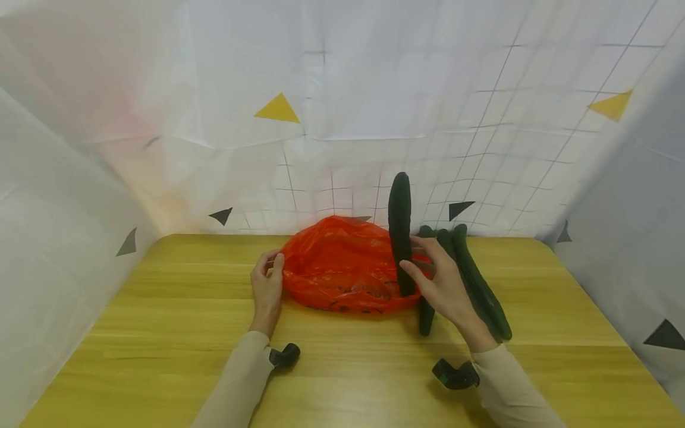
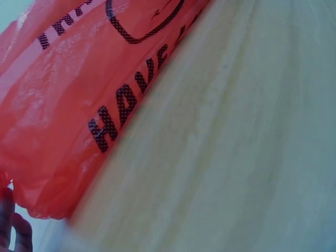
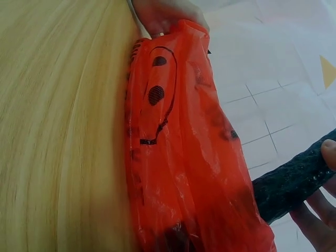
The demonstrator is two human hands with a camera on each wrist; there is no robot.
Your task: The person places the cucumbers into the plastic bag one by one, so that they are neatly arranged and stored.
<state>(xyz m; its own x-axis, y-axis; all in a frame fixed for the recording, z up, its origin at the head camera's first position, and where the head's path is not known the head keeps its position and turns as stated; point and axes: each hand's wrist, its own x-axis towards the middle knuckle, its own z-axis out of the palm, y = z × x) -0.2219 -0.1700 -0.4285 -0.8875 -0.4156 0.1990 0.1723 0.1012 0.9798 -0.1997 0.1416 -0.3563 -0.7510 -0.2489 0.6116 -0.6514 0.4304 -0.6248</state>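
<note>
A red plastic bag (image 1: 348,300) with black print lies on the table, its mouth spread wide. My left hand (image 1: 267,291) grips the bag's left rim between thumb and fingers. In the right wrist view the bag (image 3: 184,131) shows a printed face. My right hand (image 1: 441,282) holds a dark green cucumber (image 1: 399,220) nearly upright, thumb on the near side and fingers behind. The cucumber's lower end is inside the bag's right part. In the right wrist view the cucumber (image 3: 291,184) passes behind the bag's edge.
Two cucumbers (image 1: 481,285) lie side by side on the wooden table (image 1: 342,368), right of the bag. Another cucumber (image 1: 426,318) lies partly hidden behind the bag and right hand. A white sheet (image 1: 364,101) with grid lines and triangles stands behind the table.
</note>
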